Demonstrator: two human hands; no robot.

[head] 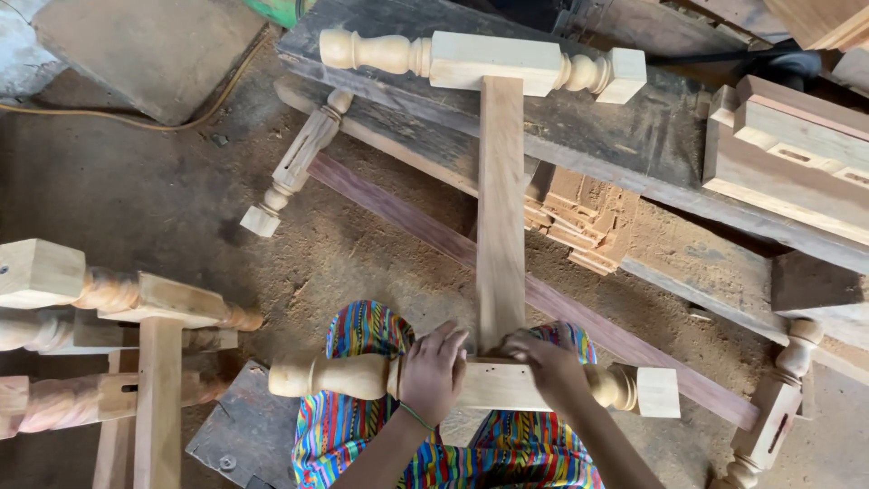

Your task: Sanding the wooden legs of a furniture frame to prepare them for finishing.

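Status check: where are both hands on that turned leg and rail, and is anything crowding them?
Left hand gripping near turned leg. Right hand pressing at flat rail joint. Dark plank passes beneath; nothing blocking.

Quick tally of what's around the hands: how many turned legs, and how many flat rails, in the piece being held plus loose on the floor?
Turned legs in the held piece: 2 (near leg, far leg)
Flat rail joining them: 1
Loose turned legs on the floor: 2 ()
Total: 5
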